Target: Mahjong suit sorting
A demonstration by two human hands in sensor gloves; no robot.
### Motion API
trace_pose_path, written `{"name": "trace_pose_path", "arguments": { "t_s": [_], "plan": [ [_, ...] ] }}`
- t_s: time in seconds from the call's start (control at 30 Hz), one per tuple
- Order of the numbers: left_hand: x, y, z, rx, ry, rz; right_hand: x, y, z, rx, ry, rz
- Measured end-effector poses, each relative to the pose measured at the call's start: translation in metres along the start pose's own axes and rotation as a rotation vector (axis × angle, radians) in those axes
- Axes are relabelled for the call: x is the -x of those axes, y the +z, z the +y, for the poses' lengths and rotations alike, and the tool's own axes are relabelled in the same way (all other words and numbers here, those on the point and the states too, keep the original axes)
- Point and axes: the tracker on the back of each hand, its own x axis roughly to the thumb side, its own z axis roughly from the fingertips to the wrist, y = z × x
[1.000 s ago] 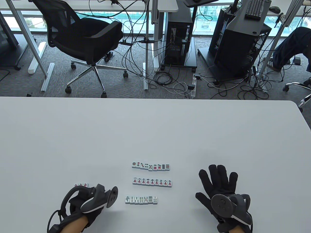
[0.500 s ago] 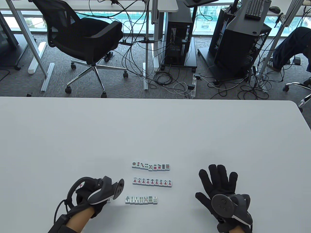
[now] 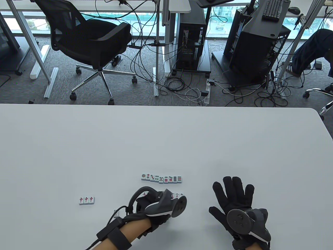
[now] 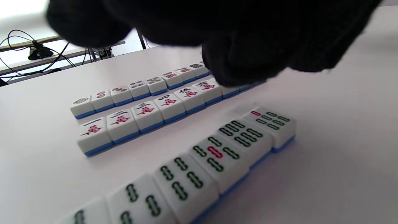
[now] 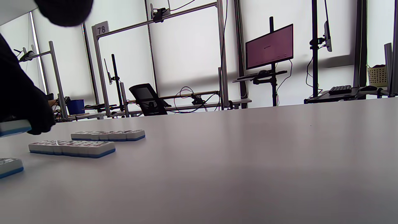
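Three rows of face-up mahjong tiles lie near the table's front. The dots row [image 3: 161, 178] is farthest, and the characters row [image 4: 149, 109] sits in the middle. Nearest me is the bamboo row [image 4: 217, 152], which my arm hides in the table view. My left hand [image 3: 156, 201] hovers over the two nearer rows with curled fingers [image 4: 242, 62] above the right end of the characters row. In the right wrist view it pinches a blue-backed tile [image 5: 14, 127] clear of the table. My right hand [image 3: 232, 198] lies flat, fingers spread, to the right of the rows.
Three red-character tiles [image 3: 86, 200] lie together at the left, apart from the rows. One small white piece [image 3: 115, 213] shows beside my left forearm. Bare white table [image 3: 166, 135] stretches beyond the rows. Behind the far edge are a chair, cables and computer stands.
My left hand has moved right from the three red-character tiles to above the characters and bamboo rows, uncovering those three tiles. My right hand has stayed still.
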Motion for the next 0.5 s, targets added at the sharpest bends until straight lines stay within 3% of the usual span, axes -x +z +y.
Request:
{"name": "trace_pose_path", "arguments": {
  "t_s": [0.13,0.5],
  "plan": [
    [-0.016,-0.008,-0.008,0.046,-0.088,-0.004,0.0,0.0,0.0,0.0,-0.005,0.0],
    [-0.022,-0.012,-0.02,0.073,-0.181,0.004,0.0,0.001,0.0,-0.001,-0.002,-0.003]
  ]
}}
